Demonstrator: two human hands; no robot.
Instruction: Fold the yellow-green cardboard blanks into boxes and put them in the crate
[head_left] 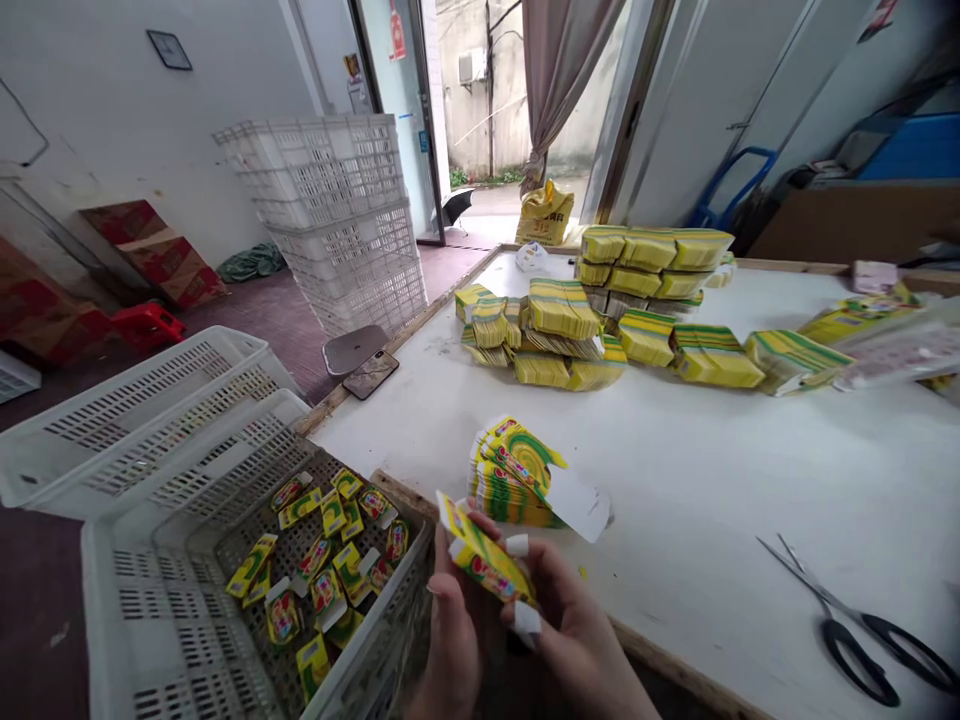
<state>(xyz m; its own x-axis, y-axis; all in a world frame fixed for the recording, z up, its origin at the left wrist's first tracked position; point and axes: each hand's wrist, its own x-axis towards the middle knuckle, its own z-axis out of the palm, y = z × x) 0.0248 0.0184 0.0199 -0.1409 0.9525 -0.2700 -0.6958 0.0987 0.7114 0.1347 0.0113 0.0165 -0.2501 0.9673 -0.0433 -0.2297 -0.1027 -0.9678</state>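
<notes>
My left hand (450, 640) and my right hand (574, 625) are both closed round one small yellow and green carton (484, 558), held just off the table's near edge. The right hand's fingertips wear white tape. Right behind it on the white table (712, 480) lies a small stack of flat cartons (510, 475) of the same print. To the left, below table height, a white plastic crate (187, 590) holds several folded cartons (322, 575) scattered on its floor.
Large piles of bundled flat cartons (637, 310) fill the far half of the table. Black-handled scissors (862, 630) lie at the near right. A phone (370, 373) rests at the table's left edge. Stacked white crates (337, 210) stand near an open doorway.
</notes>
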